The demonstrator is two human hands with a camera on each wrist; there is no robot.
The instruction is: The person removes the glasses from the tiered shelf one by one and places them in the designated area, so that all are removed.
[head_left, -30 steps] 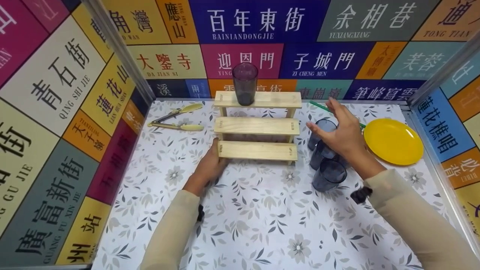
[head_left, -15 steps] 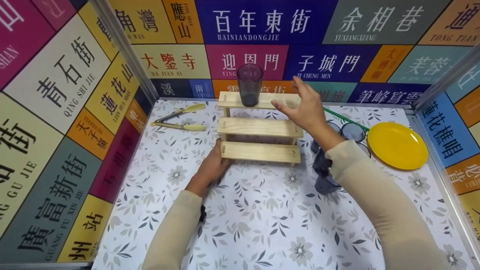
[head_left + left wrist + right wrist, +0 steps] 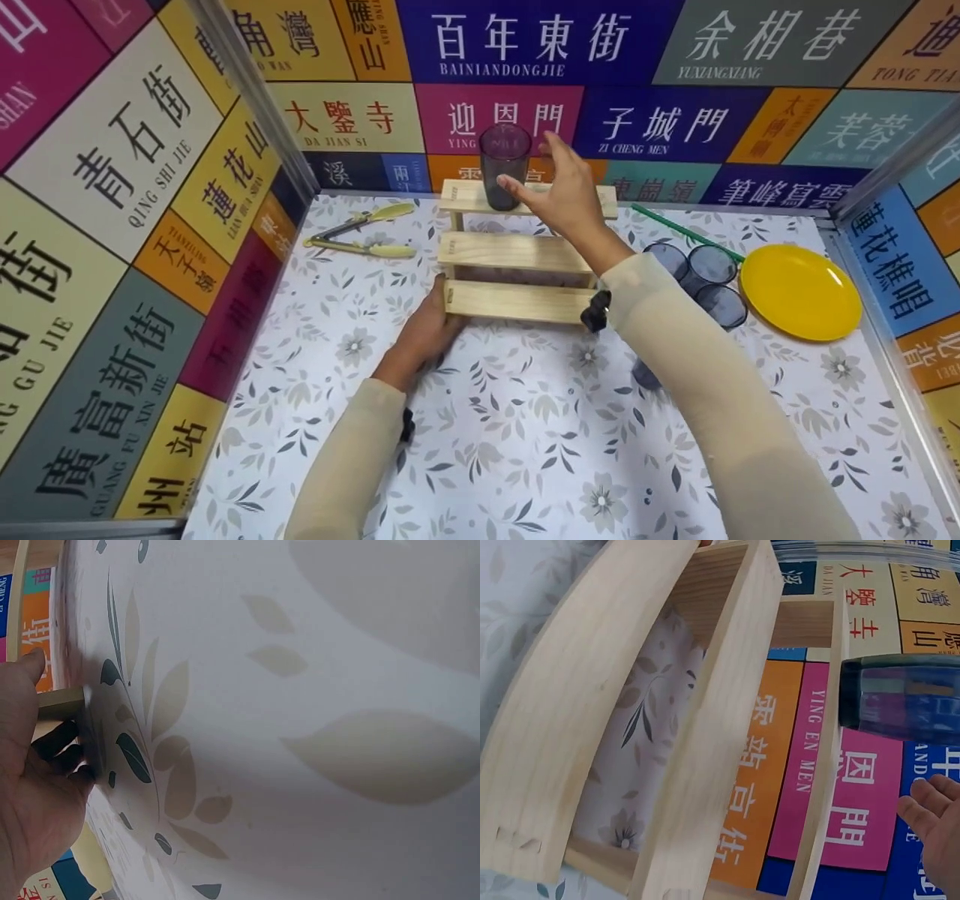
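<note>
A three-step wooden shelf stand (image 3: 514, 251) is on the patterned cloth. On its top step, left of centre, a dark tinted drinking glass (image 3: 504, 166) stands upright. My left hand (image 3: 426, 326) grips the left end of the lowest step; the left wrist view has its thumb and fingers about the wooden edge (image 3: 61, 699). Fingers spread, my right hand (image 3: 566, 196) hovers at the glass's right side with nothing in it. The right wrist view shows a gap between those fingertips (image 3: 911, 814) and the glass (image 3: 900, 697).
Several tinted glasses (image 3: 712, 264) cluster right of the stand, partly hidden by my right sleeve. Beyond them lie a yellow plate (image 3: 801, 292) and a green straw-like stick (image 3: 679, 227). Yellow-tipped tongs (image 3: 360, 232) lie spread at left. Printed wall panels (image 3: 502, 37) enclose the back and sides.
My right hand has moved left from above the cluster of glasses to beside the glass on the top step. The left hand has stayed on the stand's lowest step.
</note>
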